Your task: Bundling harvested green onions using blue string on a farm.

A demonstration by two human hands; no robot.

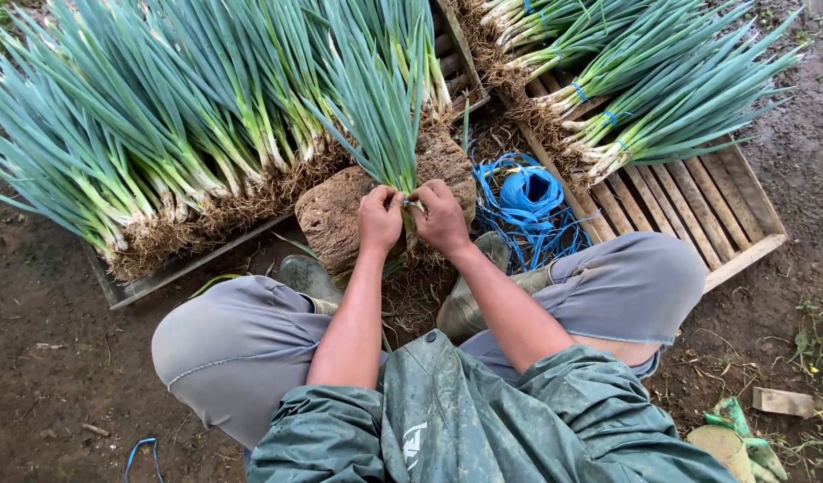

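both grips, left hand (380, 217) and right hand (441, 217), closed on a scallion bundle (380, 116) over a stump (335, 215), blue twine (530, 192) near.

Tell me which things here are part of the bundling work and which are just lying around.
In use:
left hand and right hand, both gripping the green onion bunch
blue twine spool
tied bunches on the wooden pallet
loose green onion pile

Lying about:
wood scrap
blue twine offcut

Green onion bunch (380, 116), upright, roots down
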